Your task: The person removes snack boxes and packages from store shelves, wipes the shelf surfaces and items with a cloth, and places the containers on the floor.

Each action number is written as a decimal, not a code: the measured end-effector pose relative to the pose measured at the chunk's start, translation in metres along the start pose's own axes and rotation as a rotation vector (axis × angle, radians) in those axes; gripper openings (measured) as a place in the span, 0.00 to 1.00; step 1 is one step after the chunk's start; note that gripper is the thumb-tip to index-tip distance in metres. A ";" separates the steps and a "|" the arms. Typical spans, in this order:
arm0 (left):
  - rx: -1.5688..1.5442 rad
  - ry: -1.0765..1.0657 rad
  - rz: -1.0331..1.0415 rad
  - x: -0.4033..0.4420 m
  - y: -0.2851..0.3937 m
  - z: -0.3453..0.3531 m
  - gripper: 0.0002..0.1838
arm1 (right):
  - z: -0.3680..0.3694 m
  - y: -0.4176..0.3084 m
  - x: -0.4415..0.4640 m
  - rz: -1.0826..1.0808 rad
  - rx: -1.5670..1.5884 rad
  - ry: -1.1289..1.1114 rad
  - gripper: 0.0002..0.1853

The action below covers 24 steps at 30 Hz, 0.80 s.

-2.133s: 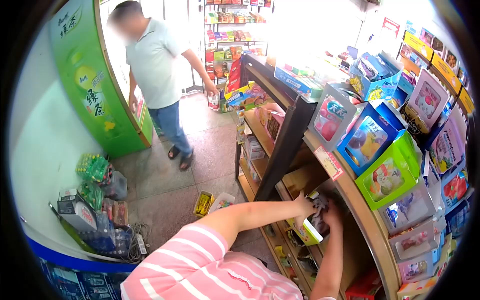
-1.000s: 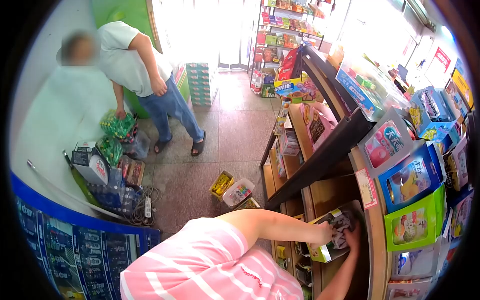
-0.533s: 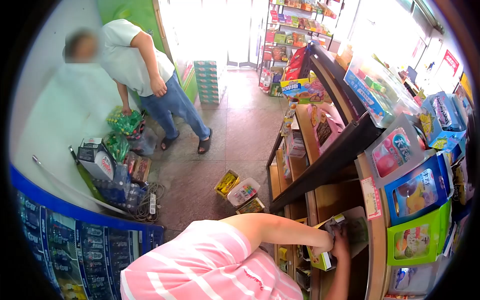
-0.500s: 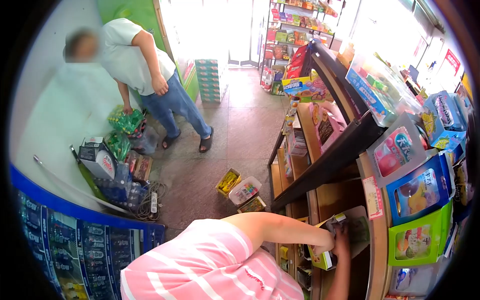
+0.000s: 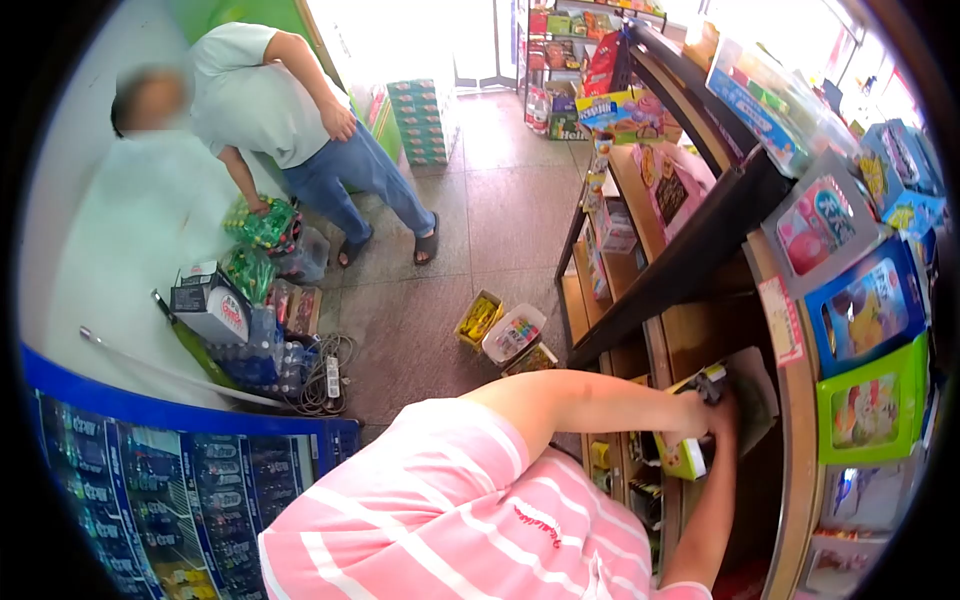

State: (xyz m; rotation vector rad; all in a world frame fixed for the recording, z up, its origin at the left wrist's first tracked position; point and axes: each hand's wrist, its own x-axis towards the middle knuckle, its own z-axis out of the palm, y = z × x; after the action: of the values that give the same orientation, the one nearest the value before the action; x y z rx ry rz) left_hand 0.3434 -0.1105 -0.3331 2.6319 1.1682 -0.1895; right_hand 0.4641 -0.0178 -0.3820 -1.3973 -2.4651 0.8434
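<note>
A small yellow-green and white carton (image 5: 684, 458) sits tilted on the wooden shelf at the right, its grey flap raised. My left hand (image 5: 690, 417) is at the carton's near side, bent inward with its fingers mostly hidden. Close against it, my right hand (image 5: 722, 412) reaches into the carton's opening from the right. Dark grey crumpled packets (image 5: 709, 386) show at the fingertips. Which hand grips them is too small to tell.
A person (image 5: 270, 95) in a pale shirt bends over green-wrapped bottles (image 5: 262, 226) at the left wall. Open boxes (image 5: 514, 333) stand on the floor. A dark shelf post (image 5: 690, 245) slants beside my arms; boxed sweets (image 5: 870, 412) line the shelf top. Coiled cable (image 5: 335, 375) lies left.
The view has shifted, so the floor boxes and shelf appear higher and farther right. My hands remain together at the carton. The other person has gone from standing to bending over the bottles.
</note>
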 end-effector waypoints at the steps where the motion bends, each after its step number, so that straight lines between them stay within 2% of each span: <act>1: 0.032 0.084 -0.009 -0.008 0.001 -0.004 0.14 | 0.009 0.016 0.002 -0.131 0.091 0.060 0.24; 3: -0.047 0.193 -0.046 -0.025 0.005 -0.012 0.11 | 0.001 0.033 -0.004 0.168 0.349 -0.108 0.23; 4: -0.007 0.148 -0.108 -0.037 0.009 -0.021 0.08 | -0.008 0.031 -0.011 0.297 0.374 -0.142 0.24; 5: -0.054 0.337 -0.057 -0.039 0.002 -0.007 0.07 | -0.020 0.026 -0.015 0.421 0.399 -0.158 0.26; 6: -0.036 0.229 -0.144 -0.045 0.000 -0.008 0.09 | -0.026 0.020 -0.026 0.335 0.562 0.040 0.26; 7: -0.075 0.369 -0.090 -0.050 -0.002 -0.002 0.11 | -0.021 0.070 -0.016 0.336 0.624 0.153 0.26; 8: -0.051 0.553 -0.012 -0.059 -0.007 0.007 0.14 | -0.027 0.081 -0.026 0.277 0.656 0.196 0.26; 9: 0.036 0.456 -0.071 -0.071 -0.005 -0.001 0.16 | -0.034 0.092 -0.037 0.215 0.688 0.236 0.25; 10: 0.009 0.549 -0.078 -0.080 -0.004 0.001 0.17 | -0.059 0.043 -0.062 0.115 0.698 0.205 0.25; 11: -0.018 0.644 -0.098 -0.089 -0.006 0.002 0.18 | -0.075 0.021 -0.078 0.153 0.698 0.239 0.25; 13: -0.187 0.766 -0.029 -0.091 -0.013 0.015 0.19 | -0.095 0.000 -0.093 0.058 0.021 0.372 0.25; 14: -0.213 0.800 -0.052 -0.088 -0.014 0.009 0.20 | -0.097 -0.001 -0.083 0.081 0.018 0.370 0.25; 15: -0.222 0.796 -0.040 -0.089 -0.010 0.012 0.20 | -0.094 -0.008 -0.078 0.131 0.060 0.258 0.27; 17: -0.366 0.866 -0.315 -0.088 -0.007 0.018 0.21 | -0.071 -0.027 -0.070 -0.064 0.025 0.295 0.32; 18: -0.467 0.847 -0.379 -0.083 -0.008 0.024 0.20 | -0.067 -0.047 -0.062 -0.023 0.175 -0.065 0.34; 19: -0.472 0.840 -0.373 -0.083 -0.010 0.022 0.20 | -0.056 -0.061 -0.052 -0.055 -0.168 -0.277 0.34; 20: -0.562 0.699 -0.374 -0.084 -0.013 0.017 0.18 | -0.035 -0.058 -0.045 -0.145 -0.206 -0.390 0.35; 21: -0.645 0.553 -0.371 -0.085 -0.015 0.017 0.17 | -0.008 -0.044 -0.047 -0.253 -0.247 -0.287 0.35; 22: -0.645 0.671 -0.370 -0.083 -0.012 0.017 0.15 | 0.001 -0.044 -0.050 -0.181 -0.291 -0.243 0.33; 24: -0.612 0.671 -0.388 -0.076 -0.014 0.014 0.15 | 0.003 -0.052 -0.039 -0.113 -0.344 -0.197 0.31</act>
State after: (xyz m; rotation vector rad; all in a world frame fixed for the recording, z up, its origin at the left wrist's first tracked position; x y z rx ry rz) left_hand 0.2816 -0.1592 -0.3320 1.9333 1.5960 0.8992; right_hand 0.4462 -0.0724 -0.3506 -1.3092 -2.9206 0.5771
